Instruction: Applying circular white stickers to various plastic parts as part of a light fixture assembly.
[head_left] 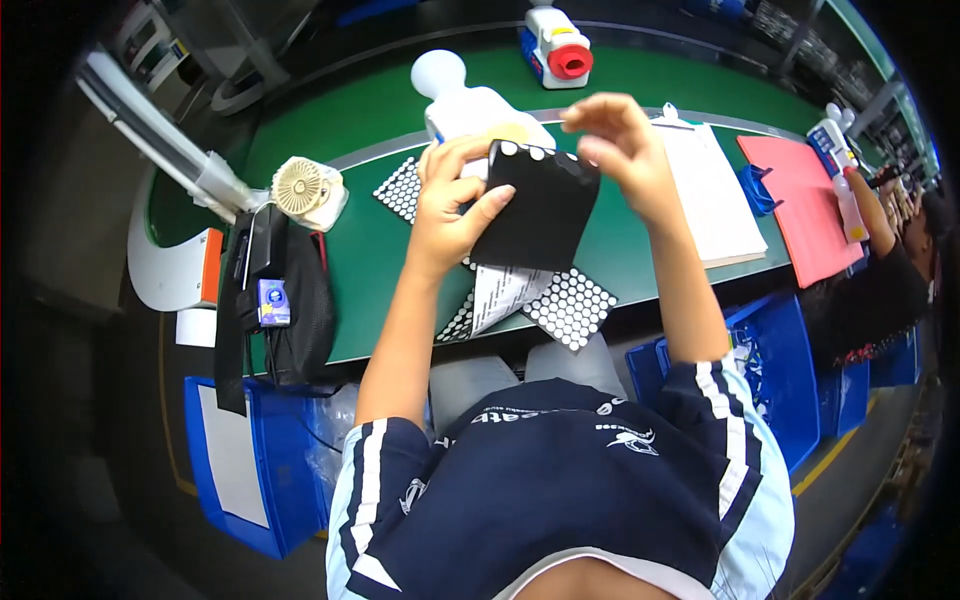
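Note:
My left hand [450, 215] grips a black sheet [535, 215] by its left edge, thumb across the front. White round dots show along the sheet's top edge, which curls over. Just beyond its upper right corner is my right hand [632, 150], raised with fingers and thumb apart; I make out nothing between them. Behind the sheet stands a white device [475, 108] with a round head, partly hidden by the sheet and my left hand. Below the sheet lie a printed white paper [505, 292] and a black sheet of white round dots [572, 308].
A small fan [302, 190] and a black bag [300, 300] sit at the left. Farther back stands a white device with a red ring [568, 58]. White papers [710, 200] and a pink sheet [800, 210] lie rightward. Blue bins [785, 370] flank me. A co-worker [880, 270] is at far right.

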